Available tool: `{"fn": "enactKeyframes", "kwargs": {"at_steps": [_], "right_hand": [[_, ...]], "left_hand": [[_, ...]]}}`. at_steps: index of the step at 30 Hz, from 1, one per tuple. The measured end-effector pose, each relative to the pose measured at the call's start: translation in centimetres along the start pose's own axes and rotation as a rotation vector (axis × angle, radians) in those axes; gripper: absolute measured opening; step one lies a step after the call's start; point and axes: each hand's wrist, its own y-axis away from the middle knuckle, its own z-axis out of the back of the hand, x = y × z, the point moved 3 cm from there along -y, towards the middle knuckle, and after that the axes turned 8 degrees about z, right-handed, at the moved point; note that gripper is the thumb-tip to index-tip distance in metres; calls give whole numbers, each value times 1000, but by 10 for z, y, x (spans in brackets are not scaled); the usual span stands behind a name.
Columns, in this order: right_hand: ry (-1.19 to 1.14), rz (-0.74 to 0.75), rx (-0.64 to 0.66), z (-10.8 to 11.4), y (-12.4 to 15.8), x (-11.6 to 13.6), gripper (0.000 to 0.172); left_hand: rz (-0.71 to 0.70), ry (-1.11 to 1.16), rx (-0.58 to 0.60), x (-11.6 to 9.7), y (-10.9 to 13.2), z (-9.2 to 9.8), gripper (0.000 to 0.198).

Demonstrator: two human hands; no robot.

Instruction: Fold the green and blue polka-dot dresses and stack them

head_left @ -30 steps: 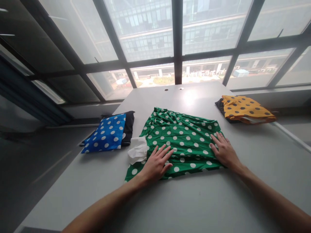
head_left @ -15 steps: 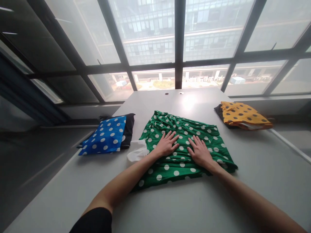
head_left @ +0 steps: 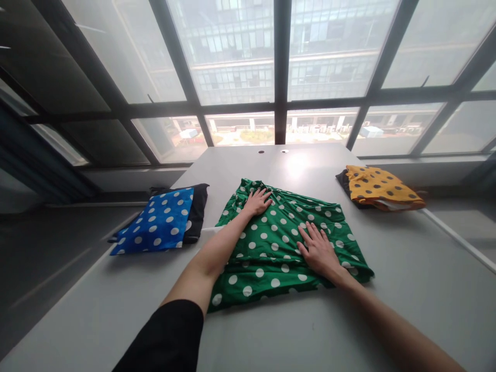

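A green garment with white polka dots point(head_left: 271, 243) lies spread in the middle of a grey table point(head_left: 302, 330). My left hand point(head_left: 258, 201) rests on its far upper edge with fingers stretched out flat. My right hand point(head_left: 320, 250) lies flat on the garment's right half, fingers spread, holding nothing. A bit of white cloth point(head_left: 209, 229) shows at the garment's left side, mostly hidden by my left forearm.
A folded blue polka-dot cloth on a black one point(head_left: 163, 219) sits at the table's left edge. A folded yellow cloth with black dots point(head_left: 380, 187) lies at the far right. Large windows stand behind the table's far end.
My left hand has slid from the garment's near edge up to its far upper edge. My right hand has moved from the right edge to the garment's right half and stays flat.
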Motion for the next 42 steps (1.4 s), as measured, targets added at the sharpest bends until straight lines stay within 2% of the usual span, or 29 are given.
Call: {"fn": "enactKeyframes", "kwargs": {"at_steps": [3, 6, 8, 10, 12, 14, 16, 18, 20, 23, 26, 28, 30, 33, 42], "right_hand": [[5, 1, -17, 0, 1, 0, 61], [-3, -6, -21, -1, 1, 0, 61], [-16, -3, -21, -1, 1, -1, 61], [-30, 5, -24, -2, 1, -1, 61], [-34, 8, -27, -3, 1, -2, 61], [-26, 6, -35, -4, 1, -2, 60], [-13, 7, -47, -4, 1, -2, 60], [-5, 8, -57, -4, 2, -2, 61], [-2, 10, -58, -4, 2, -2, 61], [-5, 6, -52, -5, 3, -2, 61], [-16, 6, -42, -6, 3, -2, 60], [-22, 3, -31, -6, 2, -2, 60], [-16, -31, -36, -6, 2, -3, 61], [-2, -104, -51, -5, 2, -4, 66], [-28, -106, -14, -3, 1, -9, 70]], "left_hand": [[-41, 33, -1, 3, -4, 7, 53], [-60, 70, -58, 7, 10, 33, 53], [-68, 90, -161, 12, 35, 57, 50], [-71, 55, -244, 16, 73, 78, 42], [-7, -75, -239, 21, 116, 87, 31], [144, -194, -227, 26, 159, 86, 31], [304, -258, -198, 31, 195, 77, 35], [395, -297, -140, 34, 220, 63, 38], [404, -340, -106, 36, 235, 51, 37], [351, -347, -181, 35, 240, 42, 35], [211, -224, -303, 34, 231, 37, 46], [76, -142, -262, 35, 221, 29, 55], [-17, -105, -127, 39, 212, 17, 59], [-45, -99, -6, 46, 206, 5, 60], [21, -112, -35, 51, 210, 5, 59]]}}
